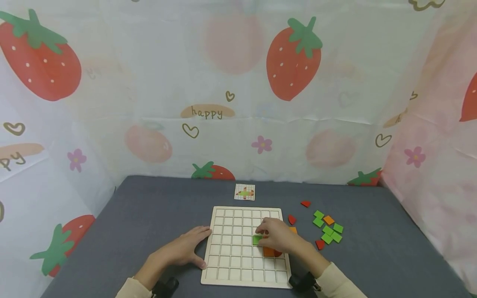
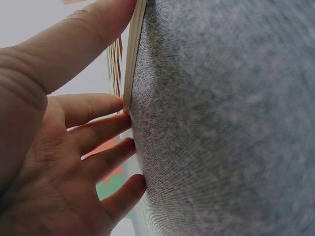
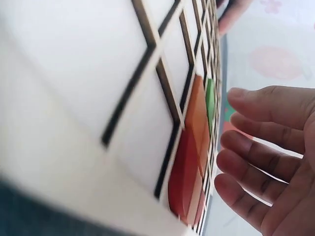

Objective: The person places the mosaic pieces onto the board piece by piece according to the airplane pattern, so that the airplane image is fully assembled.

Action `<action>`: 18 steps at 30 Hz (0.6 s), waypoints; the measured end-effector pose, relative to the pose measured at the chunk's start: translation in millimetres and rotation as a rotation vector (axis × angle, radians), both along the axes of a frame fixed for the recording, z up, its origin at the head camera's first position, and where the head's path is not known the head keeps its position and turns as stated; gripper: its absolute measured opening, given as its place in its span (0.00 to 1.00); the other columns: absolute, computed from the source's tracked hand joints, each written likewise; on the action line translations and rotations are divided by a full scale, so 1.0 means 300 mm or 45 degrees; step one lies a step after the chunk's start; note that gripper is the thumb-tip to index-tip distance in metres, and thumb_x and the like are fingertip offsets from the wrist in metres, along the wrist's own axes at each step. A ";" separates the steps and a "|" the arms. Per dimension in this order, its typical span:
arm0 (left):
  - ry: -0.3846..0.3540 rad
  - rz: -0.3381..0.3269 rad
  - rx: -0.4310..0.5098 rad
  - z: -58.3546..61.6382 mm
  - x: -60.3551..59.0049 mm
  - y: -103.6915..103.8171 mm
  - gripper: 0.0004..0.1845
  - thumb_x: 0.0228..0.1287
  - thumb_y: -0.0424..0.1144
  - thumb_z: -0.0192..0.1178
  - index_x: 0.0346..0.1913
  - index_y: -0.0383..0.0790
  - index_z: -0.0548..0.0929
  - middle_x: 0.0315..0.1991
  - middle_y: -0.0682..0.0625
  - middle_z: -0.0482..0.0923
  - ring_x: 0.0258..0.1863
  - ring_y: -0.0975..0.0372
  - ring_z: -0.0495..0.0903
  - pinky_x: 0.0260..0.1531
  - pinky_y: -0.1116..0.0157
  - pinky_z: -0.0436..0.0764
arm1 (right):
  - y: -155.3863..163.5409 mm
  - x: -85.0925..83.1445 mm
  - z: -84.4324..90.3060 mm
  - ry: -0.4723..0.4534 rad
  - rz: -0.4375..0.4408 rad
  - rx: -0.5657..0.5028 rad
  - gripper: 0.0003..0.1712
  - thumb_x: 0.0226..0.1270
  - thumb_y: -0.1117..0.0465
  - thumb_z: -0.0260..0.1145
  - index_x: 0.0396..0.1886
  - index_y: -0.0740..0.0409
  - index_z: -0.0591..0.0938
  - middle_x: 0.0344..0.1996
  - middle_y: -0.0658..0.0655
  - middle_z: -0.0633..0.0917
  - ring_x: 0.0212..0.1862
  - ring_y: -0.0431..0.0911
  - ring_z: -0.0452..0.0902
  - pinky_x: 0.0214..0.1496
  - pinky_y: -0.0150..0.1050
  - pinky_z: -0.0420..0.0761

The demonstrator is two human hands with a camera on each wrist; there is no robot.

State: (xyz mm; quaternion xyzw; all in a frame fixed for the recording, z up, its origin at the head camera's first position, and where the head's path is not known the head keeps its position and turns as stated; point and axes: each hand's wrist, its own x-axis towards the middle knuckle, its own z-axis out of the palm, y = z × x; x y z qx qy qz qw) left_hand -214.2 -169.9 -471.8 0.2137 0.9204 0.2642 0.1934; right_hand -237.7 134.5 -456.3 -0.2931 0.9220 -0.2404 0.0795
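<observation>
1. a grey felt-like table cover [image 1: 149, 215] spreads across the work surface.
2. a pale printed cloth backdrop [image 1: 238, 124] stands behind it, folding round on the left and right sides.
3. the cloth shows red strawberries [image 1: 294, 62], small pink flowers [image 1: 262, 144], outlined hearts [image 1: 190, 130] and the word "happy" [image 1: 207, 112].
4. light is soft and even, passing faintly through the cloth.

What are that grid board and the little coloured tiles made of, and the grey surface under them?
The grid board looks like pale unfinished wood, its lines dark like burnt cuts. The coloured tiles seem painted wood with a smooth matt coat, though plastic is possible. The grey surface looks like felt: fuzzy and fibrous up close.
</observation>
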 end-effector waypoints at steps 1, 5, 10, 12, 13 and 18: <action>-0.003 0.000 -0.001 0.000 0.000 0.000 0.52 0.37 0.54 0.70 0.68 0.41 0.58 0.69 0.44 0.55 0.69 0.48 0.51 0.61 0.43 0.58 | 0.008 0.001 0.002 -0.014 -0.012 -0.020 0.12 0.55 0.57 0.65 0.40 0.54 0.83 0.35 0.48 0.79 0.34 0.38 0.72 0.34 0.30 0.74; 0.006 -0.004 -0.014 0.001 -0.001 0.002 0.52 0.37 0.55 0.69 0.68 0.41 0.59 0.69 0.44 0.55 0.69 0.48 0.52 0.60 0.41 0.58 | 0.047 0.002 0.016 -0.040 -0.062 -0.060 0.12 0.57 0.57 0.62 0.41 0.54 0.83 0.34 0.48 0.79 0.32 0.38 0.70 0.33 0.30 0.73; 0.002 -0.002 -0.020 0.004 0.000 0.003 0.52 0.36 0.55 0.69 0.67 0.41 0.59 0.69 0.44 0.55 0.69 0.48 0.52 0.60 0.41 0.58 | 0.098 -0.010 0.026 0.053 -0.110 -0.014 0.11 0.56 0.57 0.65 0.38 0.55 0.84 0.31 0.48 0.80 0.32 0.39 0.71 0.32 0.30 0.73; -0.004 0.001 -0.016 0.006 0.000 0.003 0.53 0.36 0.55 0.69 0.68 0.41 0.59 0.69 0.44 0.55 0.69 0.48 0.52 0.60 0.42 0.58 | 0.119 -0.014 0.026 0.058 -0.152 -0.018 0.11 0.55 0.58 0.65 0.38 0.55 0.84 0.30 0.48 0.79 0.32 0.39 0.71 0.32 0.30 0.73; -0.006 0.000 -0.015 0.006 0.001 0.003 0.53 0.36 0.56 0.69 0.68 0.41 0.59 0.69 0.44 0.55 0.69 0.48 0.52 0.61 0.43 0.58 | 0.130 -0.015 0.026 0.053 -0.174 -0.028 0.10 0.55 0.58 0.66 0.38 0.54 0.84 0.30 0.47 0.79 0.32 0.38 0.71 0.32 0.30 0.73; -0.016 -0.002 0.009 0.008 0.005 0.002 0.52 0.37 0.54 0.69 0.68 0.40 0.58 0.69 0.43 0.54 0.70 0.48 0.51 0.62 0.44 0.58 | 0.192 -0.019 0.018 0.048 -0.240 -0.087 0.11 0.55 0.58 0.66 0.38 0.55 0.84 0.31 0.47 0.79 0.32 0.37 0.71 0.32 0.29 0.74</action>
